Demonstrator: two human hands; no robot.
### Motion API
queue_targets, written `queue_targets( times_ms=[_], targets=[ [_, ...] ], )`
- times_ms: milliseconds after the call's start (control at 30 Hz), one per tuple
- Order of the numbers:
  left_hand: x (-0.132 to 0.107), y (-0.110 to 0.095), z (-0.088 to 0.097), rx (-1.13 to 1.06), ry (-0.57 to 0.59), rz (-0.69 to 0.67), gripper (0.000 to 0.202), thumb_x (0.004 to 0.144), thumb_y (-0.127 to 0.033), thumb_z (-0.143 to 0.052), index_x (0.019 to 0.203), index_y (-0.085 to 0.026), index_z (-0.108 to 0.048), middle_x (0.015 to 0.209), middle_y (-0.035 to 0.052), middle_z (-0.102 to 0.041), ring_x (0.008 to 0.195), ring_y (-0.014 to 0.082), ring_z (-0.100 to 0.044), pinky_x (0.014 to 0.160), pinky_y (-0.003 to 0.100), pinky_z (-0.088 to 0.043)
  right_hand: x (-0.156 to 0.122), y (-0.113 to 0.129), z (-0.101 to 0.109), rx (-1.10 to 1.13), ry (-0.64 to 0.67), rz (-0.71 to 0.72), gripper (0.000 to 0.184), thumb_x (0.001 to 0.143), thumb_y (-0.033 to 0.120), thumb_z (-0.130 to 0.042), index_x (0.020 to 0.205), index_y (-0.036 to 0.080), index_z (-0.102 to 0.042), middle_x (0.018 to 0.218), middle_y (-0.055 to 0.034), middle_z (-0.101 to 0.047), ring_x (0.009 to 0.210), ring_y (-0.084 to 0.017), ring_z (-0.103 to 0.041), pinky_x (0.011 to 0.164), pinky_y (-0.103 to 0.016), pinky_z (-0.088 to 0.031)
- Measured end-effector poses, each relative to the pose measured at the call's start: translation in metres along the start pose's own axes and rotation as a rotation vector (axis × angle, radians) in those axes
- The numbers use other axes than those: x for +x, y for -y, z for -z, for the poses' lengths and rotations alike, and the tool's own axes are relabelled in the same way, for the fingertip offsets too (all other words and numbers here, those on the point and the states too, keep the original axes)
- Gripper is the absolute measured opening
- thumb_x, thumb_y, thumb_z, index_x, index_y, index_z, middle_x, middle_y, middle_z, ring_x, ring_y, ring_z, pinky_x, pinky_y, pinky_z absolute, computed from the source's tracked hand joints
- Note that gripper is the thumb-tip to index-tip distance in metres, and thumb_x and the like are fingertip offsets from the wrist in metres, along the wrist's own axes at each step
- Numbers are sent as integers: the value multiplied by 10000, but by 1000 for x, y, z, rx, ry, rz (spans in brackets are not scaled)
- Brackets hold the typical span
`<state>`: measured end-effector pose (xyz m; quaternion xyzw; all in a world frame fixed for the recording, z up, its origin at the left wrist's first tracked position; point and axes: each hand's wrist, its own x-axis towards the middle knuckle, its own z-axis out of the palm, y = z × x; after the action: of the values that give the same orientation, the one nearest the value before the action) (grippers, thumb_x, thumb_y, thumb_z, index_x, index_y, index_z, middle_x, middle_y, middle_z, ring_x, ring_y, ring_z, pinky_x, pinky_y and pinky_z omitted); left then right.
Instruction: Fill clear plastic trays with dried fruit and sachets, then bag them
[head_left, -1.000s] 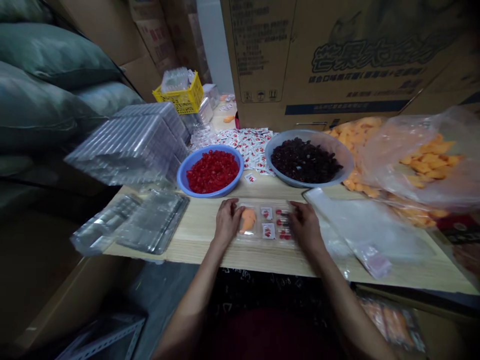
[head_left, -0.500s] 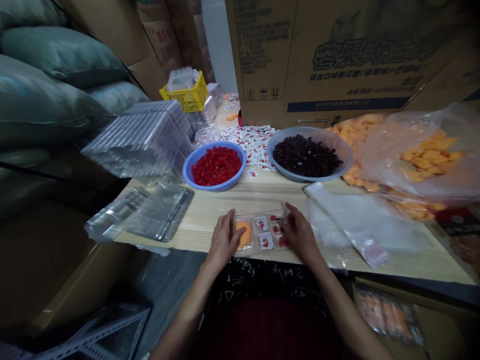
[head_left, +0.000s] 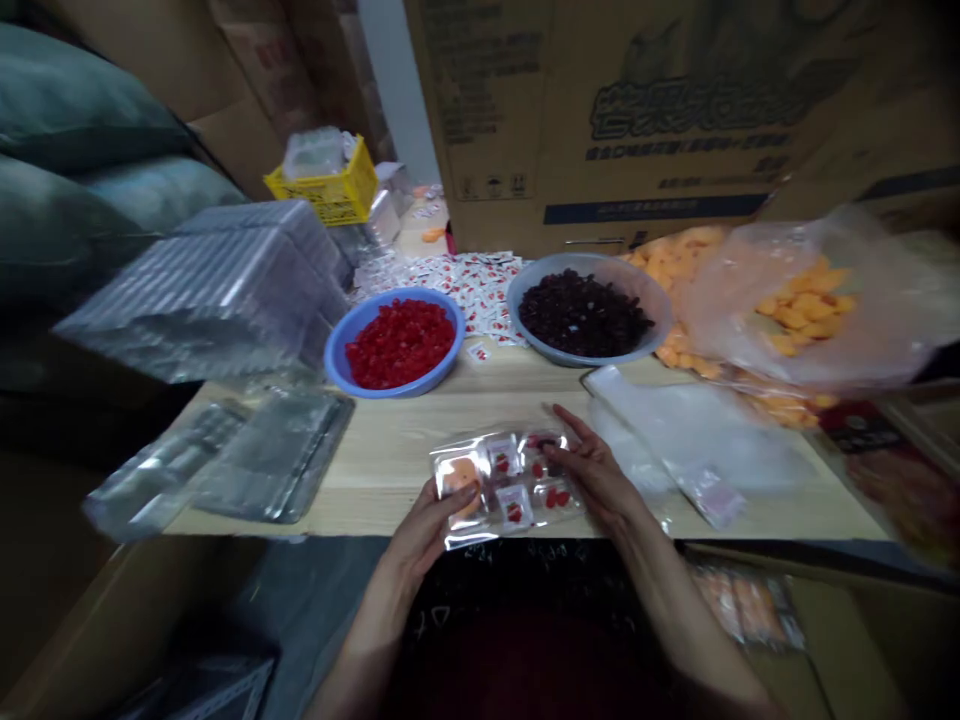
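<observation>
Green sacks (head_left: pixel 82 200) were piled at the far left. Beside them a tall stack of clear plastic trays (head_left: pixel 210 290) leaned over the table's left end, with flattened clear trays (head_left: pixel 274 455) lying on the wooden table (head_left: pixel 390 445) below it. A yellow basket (head_left: pixel 324 192) stood behind, holding more clear plastic. A blue bowl (head_left: pixel 395 391) held red candied fruit pieces. The left hand (head_left: pixel 420 530) was at the table's near edge, fingers curled under the left end of a clear compartment pack (head_left: pixel 510 478) and thumb pressed on top, pinching it. The compartment pack lay tilted between both hands at the near edge. It held an orange piece at the left, small sachets in the middle and red pieces at the right. A heap of red-and-white sachets (head_left: pixel 469 280) lay behind, between the two bowls. The right hand (head_left: pixel 596 475) had its fingers loosely spread on the pack's right end; whether the thumb closed beneath could not be told. A grey bowl (head_left: pixel 589 360) held dark dried fruit. Empty clear bags (head_left: pixel 690 440) lay just right of the hand. A plastic bag of orange dried fruit (head_left: pixel 810 300) sat at the far right. A large printed cardboard box (head_left: pixel 637 110) stood behind.
</observation>
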<state>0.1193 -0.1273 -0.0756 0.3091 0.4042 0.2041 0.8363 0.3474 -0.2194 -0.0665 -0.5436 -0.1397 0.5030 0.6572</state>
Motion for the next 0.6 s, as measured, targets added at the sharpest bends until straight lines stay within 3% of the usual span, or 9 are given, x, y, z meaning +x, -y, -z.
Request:
queue_targets(
  times_ms=[133,333,433,533,600],
  targets=[
    [1,5,-3,-39,9,97,405,728,-186,-828,1111,-158,-700,1016,76,-770,839,174,-741,793,258,-596,7,5,9,-44,69,-39,856,597,328,-901,1368,185,-559,862,-52,-783,716,-211,-731,702,-325,-560],
    [5,6,-14,-74,-79,57,485,755,-122,-787,1217,-154,-645,1044,86,-766,864,184,-748,822,302,-628,17,-1,31,-143,109,-6,729,604,344,-897,1257,162,-631,798,-30,-773,686,-173,-712,667,-277,-534],
    [3,6,-17,-115,-88,55,462,763,-86,-762,1204,-140,-635,1034,89,-765,863,188,-751,822,306,-632,13,-5,33,-168,149,-9,667,634,357,-880,1233,180,-646,867,-30,-772,753,-164,-714,721,-281,-536],
    [2,6,-16,-172,-142,5,424,785,-55,-723,1189,-138,-626,1039,90,-765,915,204,-751,879,339,-623,3,-6,39,-239,136,97,552,695,376,-836,1186,185,-671,989,-51,-758,863,-167,-704,811,-306,-534],
    [3,5,-14,-211,-190,-35,412,804,-26,-682,1196,-138,-619,1038,91,-765,926,211,-752,889,356,-621,-7,-2,50,-354,60,202,495,758,401,-784,1182,173,-672,1043,-77,-740,924,-185,-688,846,-332,-530]
  ],
)
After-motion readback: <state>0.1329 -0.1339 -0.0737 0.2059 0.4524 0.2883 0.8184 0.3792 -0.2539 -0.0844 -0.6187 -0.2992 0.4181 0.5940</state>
